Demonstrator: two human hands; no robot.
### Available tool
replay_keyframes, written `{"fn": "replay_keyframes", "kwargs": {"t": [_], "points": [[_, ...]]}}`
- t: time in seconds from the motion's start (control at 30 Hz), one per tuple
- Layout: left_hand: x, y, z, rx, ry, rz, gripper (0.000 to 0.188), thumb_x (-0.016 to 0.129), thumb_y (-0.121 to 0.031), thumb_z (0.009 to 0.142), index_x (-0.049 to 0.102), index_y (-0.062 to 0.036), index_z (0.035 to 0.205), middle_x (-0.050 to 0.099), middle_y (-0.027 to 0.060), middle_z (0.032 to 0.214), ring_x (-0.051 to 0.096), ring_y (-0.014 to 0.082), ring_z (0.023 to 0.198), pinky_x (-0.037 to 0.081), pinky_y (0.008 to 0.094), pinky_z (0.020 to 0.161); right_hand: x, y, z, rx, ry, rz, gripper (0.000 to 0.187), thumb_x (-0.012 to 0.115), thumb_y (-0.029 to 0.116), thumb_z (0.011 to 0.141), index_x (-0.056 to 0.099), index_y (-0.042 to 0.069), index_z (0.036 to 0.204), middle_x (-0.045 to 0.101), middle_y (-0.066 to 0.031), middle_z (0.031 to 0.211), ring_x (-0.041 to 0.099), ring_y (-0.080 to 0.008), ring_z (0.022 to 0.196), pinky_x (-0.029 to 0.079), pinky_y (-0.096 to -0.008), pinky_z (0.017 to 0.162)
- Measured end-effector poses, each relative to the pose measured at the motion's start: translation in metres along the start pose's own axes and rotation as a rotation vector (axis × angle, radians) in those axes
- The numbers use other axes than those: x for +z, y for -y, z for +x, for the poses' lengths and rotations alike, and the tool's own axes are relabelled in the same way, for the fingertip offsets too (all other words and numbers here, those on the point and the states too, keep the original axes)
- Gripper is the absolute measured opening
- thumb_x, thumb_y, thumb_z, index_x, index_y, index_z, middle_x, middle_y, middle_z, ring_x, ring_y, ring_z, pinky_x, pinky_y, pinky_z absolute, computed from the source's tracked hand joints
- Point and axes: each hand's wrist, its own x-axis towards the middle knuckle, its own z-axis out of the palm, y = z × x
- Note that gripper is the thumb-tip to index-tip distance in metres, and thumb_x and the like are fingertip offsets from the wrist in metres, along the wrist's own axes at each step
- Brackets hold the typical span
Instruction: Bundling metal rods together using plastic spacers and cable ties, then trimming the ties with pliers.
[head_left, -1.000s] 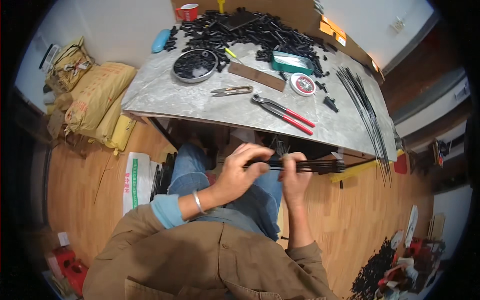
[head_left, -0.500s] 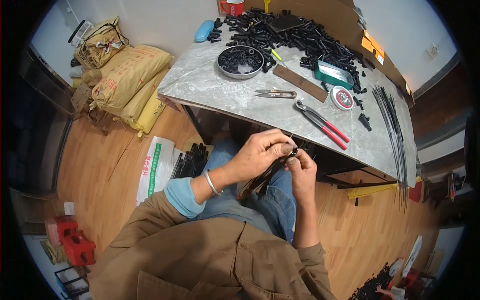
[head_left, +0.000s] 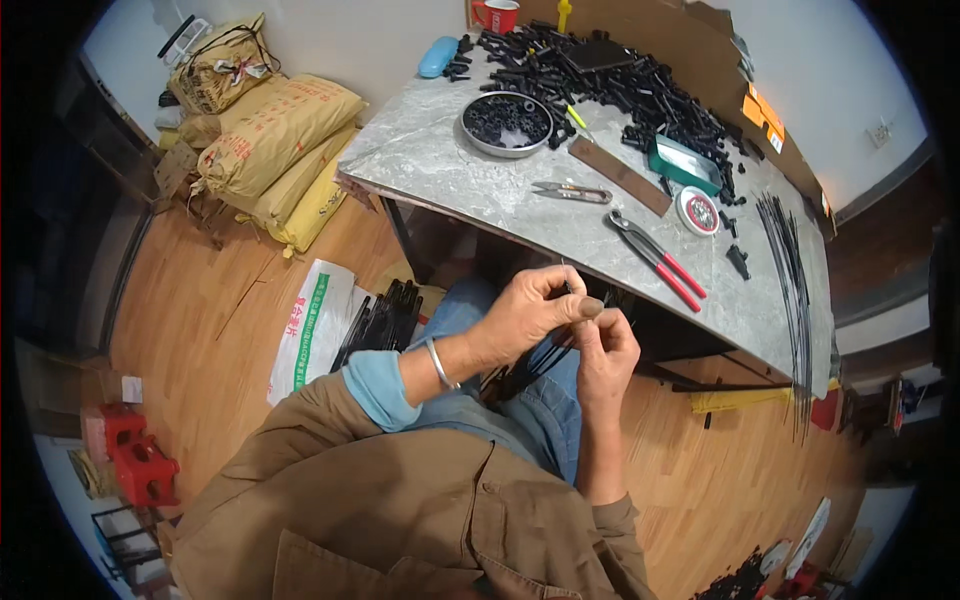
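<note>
Over my lap, my left hand (head_left: 535, 312) and my right hand (head_left: 607, 355) meet with fingertips touching. Both are closed in a pinch, and the fingers mostly hide whatever small thing is between them. A fine thin strand (head_left: 565, 272) sticks up beside the left fingers. Below the hands, several thin black rods (head_left: 540, 368) lie across my lap, partly covered by my left hand and wrist. On the grey marbled table in front, pliers with red handles (head_left: 660, 262) lie nearest to the hands, and thread snips (head_left: 572, 192) rest farther back.
The table (head_left: 400, 150) bears a heap of black plastic parts (head_left: 650, 95), a round metal tray (head_left: 508, 152), a green box (head_left: 685, 165), a small white dish (head_left: 697, 211), a brown strip (head_left: 620, 176) and long black rods (head_left: 790, 270). Stacked sacks (head_left: 285, 125) stand left.
My hands have drawn closer together, and the small black piece seen between the fingertips is now hidden. The view has shifted slightly, so the table sits farther right in it.
</note>
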Motion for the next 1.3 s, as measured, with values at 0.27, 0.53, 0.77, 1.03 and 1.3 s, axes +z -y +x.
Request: {"fn": "replay_keyframes", "kwargs": {"t": [0.27,0.53,0.77,1.03,1.3], "points": [[0.013,-0.005,-0.003,-0.040,-0.071,-0.230,0.024,0.068,-0.025,0.089,0.054,-0.0083,0.078,0.048,-0.0054,0.076,0.041,0.0033,0.069,0.036,0.0200,0.062,0.014,0.017,-0.009,0.041,-0.034,0.050,0.009,0.061,0.004,0.089,0.062,-0.002,0.096,0.061,0.0003,0.087,0.054,-0.0067,0.082,0.046,-0.0219,0.074],[-0.007,-0.001,0.015,0.116,-0.041,-0.002,0.024,0.067,-0.027,0.089,0.056,-0.0061,0.081,0.051,-0.0053,0.082,0.045,0.0041,0.078,0.040,0.0205,0.070,0.008,-0.008,0.006,0.023,-0.041,-0.003,0.011,0.064,0.005,0.087,0.063,-0.004,0.092,0.063,-0.0019,0.083,0.055,-0.0085,0.073,0.046,-0.0226,0.068],[-0.116,-0.052,0.109,0.482,-0.433,0.943,0.012,0.061,-0.011,0.082,0.065,-0.0006,0.088,0.061,0.0102,0.081,0.060,0.0195,0.075,0.048,0.0321,0.071,0.012,-0.001,0.034,0.086,0.048,0.065,0.005,0.066,0.000,0.084,0.064,-0.004,0.086,0.063,-0.0034,0.078,0.058,-0.0098,0.071,0.047,-0.0230,0.067],[-0.198,-0.048,0.185,0.429,-0.276,1.727,0.015,0.065,-0.007,0.072,0.070,-0.0080,0.086,0.059,0.0083,0.093,0.055,0.0279,0.096,0.045,0.0390,0.086,0.010,-0.011,0.056,0.108,0.057,0.109,0.007,0.066,0.001,0.084,0.061,-0.004,0.084,0.063,-0.0066,0.080,0.058,-0.0126,0.071,0.048,-0.0249,0.068],[-0.192,-0.051,0.194,0.475,-0.321,1.740,0.009,0.063,-0.011,0.076,0.067,-0.0054,0.081,0.060,0.0111,0.084,0.056,0.0301,0.087,0.045,0.0423,0.080,0.004,-0.014,0.069,0.179,0.015,0.115,0.014,0.064,0.008,0.087,0.061,-0.006,0.087,0.064,-0.0103,0.083,0.059,-0.0159,0.070,0.049,-0.0264,0.067]]}}
